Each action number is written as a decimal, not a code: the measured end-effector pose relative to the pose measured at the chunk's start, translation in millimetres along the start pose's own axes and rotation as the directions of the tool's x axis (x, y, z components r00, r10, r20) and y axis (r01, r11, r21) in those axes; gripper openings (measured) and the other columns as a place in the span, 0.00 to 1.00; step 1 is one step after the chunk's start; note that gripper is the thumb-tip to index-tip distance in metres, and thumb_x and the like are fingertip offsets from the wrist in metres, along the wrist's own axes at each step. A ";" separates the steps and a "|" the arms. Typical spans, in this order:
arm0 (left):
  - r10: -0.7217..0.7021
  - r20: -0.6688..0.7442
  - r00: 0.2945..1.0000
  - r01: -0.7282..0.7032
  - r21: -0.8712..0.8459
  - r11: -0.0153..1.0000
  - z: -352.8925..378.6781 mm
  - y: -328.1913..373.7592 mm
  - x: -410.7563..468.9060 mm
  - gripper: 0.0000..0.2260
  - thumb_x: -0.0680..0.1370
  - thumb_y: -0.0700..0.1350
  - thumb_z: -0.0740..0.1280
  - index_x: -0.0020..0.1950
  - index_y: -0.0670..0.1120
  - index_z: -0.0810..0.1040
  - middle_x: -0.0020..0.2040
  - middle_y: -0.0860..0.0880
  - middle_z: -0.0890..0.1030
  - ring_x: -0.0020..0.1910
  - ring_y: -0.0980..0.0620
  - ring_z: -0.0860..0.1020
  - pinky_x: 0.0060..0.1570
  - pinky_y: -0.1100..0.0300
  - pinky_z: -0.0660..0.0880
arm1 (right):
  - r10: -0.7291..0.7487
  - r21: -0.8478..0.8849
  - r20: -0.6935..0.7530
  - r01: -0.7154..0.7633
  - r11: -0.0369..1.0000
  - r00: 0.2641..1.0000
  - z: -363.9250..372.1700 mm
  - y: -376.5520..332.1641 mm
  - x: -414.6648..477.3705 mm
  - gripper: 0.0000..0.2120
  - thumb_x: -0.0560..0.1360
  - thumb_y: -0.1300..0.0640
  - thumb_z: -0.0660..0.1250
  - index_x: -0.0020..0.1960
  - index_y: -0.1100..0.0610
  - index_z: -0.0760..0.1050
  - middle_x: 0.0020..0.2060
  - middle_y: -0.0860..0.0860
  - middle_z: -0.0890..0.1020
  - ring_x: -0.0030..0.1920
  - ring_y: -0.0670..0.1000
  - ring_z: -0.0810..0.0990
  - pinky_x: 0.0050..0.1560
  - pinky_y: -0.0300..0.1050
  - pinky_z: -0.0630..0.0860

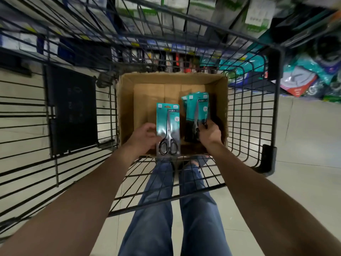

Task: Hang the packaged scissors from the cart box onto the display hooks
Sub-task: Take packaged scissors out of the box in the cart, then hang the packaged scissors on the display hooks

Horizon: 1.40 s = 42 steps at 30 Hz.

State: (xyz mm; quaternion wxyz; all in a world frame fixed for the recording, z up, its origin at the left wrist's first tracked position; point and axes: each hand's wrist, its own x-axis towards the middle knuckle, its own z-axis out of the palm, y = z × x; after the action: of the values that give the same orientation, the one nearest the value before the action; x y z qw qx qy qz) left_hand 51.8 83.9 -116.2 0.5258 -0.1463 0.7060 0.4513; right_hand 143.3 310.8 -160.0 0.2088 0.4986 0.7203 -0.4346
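Head view: scissors pack seemingly pinched between left fingers.

A person's left hand grips a single teal pack of scissors at its near left edge. The pack is held upright over the near wall of an open cardboard box in a wire shopping cart. Just to the right, the right hand holds a fanned stack of matching packs standing inside the box near its right wall. Blue jeans show through the cart's near mesh. A black panel sits at left, and blurred store shelves fill the far background.
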 end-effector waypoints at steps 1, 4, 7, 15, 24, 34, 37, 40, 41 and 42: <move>0.000 -0.004 1.000 0.000 0.010 1.000 -0.3 7.7 -8.8 0.18 0.76 0.40 0.75 0.65 0.46 0.77 0.50 0.46 0.87 0.48 0.49 0.86 0.47 0.53 0.83 | -0.007 0.068 0.011 0.006 0.998 1.000 -7.7 -3.8 -10.3 0.18 0.83 0.52 0.63 0.72 0.50 0.73 0.59 0.51 0.81 0.56 0.55 0.82 0.52 0.44 0.77; 0.024 -0.026 0.999 -0.022 0.049 0.999 -2.3 30.4 -37.5 0.16 0.78 0.40 0.72 0.64 0.51 0.77 0.54 0.49 0.85 0.51 0.50 0.85 0.53 0.50 0.83 | -0.024 0.232 0.042 0.013 0.973 0.999 -33.2 -17.3 -45.8 0.14 0.80 0.56 0.67 0.65 0.50 0.75 0.51 0.47 0.83 0.47 0.49 0.83 0.44 0.43 0.79; 0.097 -0.050 0.994 -0.092 0.085 0.992 -1.7 55.9 -69.6 0.11 0.80 0.40 0.70 0.56 0.56 0.78 0.53 0.52 0.85 0.52 0.51 0.84 0.55 0.46 0.83 | -0.024 0.335 0.057 0.003 0.942 0.998 -59.6 -31.2 -76.4 0.11 0.76 0.59 0.72 0.56 0.49 0.79 0.49 0.49 0.86 0.50 0.56 0.86 0.50 0.53 0.83; 0.287 -0.005 0.958 -0.282 0.173 0.944 23.3 125.9 -139.9 0.07 0.82 0.41 0.67 0.59 0.49 0.76 0.59 0.47 0.81 0.53 0.49 0.82 0.44 0.56 0.82 | -0.006 0.582 0.038 -0.017 0.813 0.999 -148.3 -62.1 -149.8 0.15 0.70 0.68 0.71 0.56 0.62 0.83 0.44 0.61 0.86 0.38 0.60 0.83 0.37 0.51 0.82; 0.455 0.166 0.875 -0.485 0.298 0.822 117.6 227.1 -195.1 0.06 0.82 0.39 0.67 0.53 0.49 0.73 0.54 0.39 0.85 0.41 0.43 0.84 0.46 0.43 0.83 | -0.077 0.654 -0.198 0.190 0.733 0.977 -289.3 -41.4 -205.2 0.08 0.77 0.70 0.66 0.52 0.61 0.80 0.49 0.63 0.85 0.45 0.60 0.83 0.52 0.60 0.81; 0.647 0.304 0.699 -0.714 0.336 0.613 361.4 311.2 -288.8 0.11 0.83 0.37 0.65 0.65 0.43 0.73 0.44 0.49 0.82 0.36 0.54 0.78 0.31 0.66 0.77 | -0.111 0.585 -0.488 0.419 0.694 0.866 -506.4 105.9 -246.5 0.13 0.67 0.62 0.68 0.50 0.56 0.84 0.46 0.52 0.88 0.47 0.56 0.87 0.52 0.57 0.84; 0.687 0.316 0.654 -0.756 0.299 0.582 444.4 319.6 -314.8 0.12 0.83 0.37 0.65 0.65 0.45 0.74 0.45 0.47 0.82 0.37 0.54 0.78 0.29 0.68 0.77 | -0.128 0.523 -0.568 0.477 0.706 0.813 -572.7 157.2 -263.7 0.10 0.68 0.65 0.68 0.45 0.55 0.84 0.43 0.50 0.88 0.45 0.52 0.86 0.48 0.50 0.82; 0.704 0.358 0.613 -0.790 0.278 0.546 519.5 323.9 -338.2 0.12 0.82 0.38 0.66 0.65 0.45 0.76 0.49 0.44 0.84 0.37 0.52 0.81 0.31 0.62 0.80 | -0.113 0.499 -0.625 0.507 0.703 0.772 -628.9 208.1 -277.5 0.09 0.66 0.62 0.69 0.45 0.54 0.84 0.44 0.51 0.88 0.48 0.55 0.86 0.54 0.56 0.82; 0.701 0.378 0.605 -0.796 0.264 0.544 540.9 325.3 -345.1 0.12 0.82 0.38 0.67 0.65 0.45 0.76 0.49 0.44 0.85 0.39 0.49 0.84 0.36 0.56 0.83 | -0.093 0.511 -0.638 0.510 0.692 0.765 -644.7 223.8 -281.5 0.09 0.67 0.64 0.69 0.44 0.54 0.83 0.45 0.53 0.88 0.48 0.55 0.86 0.54 0.58 0.82; 0.694 0.393 0.603 -0.796 0.255 0.548 561.0 326.9 -352.8 0.12 0.82 0.39 0.67 0.65 0.46 0.76 0.49 0.45 0.86 0.44 0.45 0.85 0.45 0.49 0.84 | -0.059 0.527 -0.653 0.509 0.681 0.755 -659.7 237.2 -287.5 0.09 0.68 0.65 0.70 0.43 0.53 0.83 0.45 0.53 0.88 0.49 0.55 0.86 0.54 0.58 0.82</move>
State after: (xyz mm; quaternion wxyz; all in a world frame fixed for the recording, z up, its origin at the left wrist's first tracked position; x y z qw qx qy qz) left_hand 314.1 613.0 328.0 0.3827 0.3393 0.7059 0.4900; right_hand 563.6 736.5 305.0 -0.2951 0.5220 0.6101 -0.5178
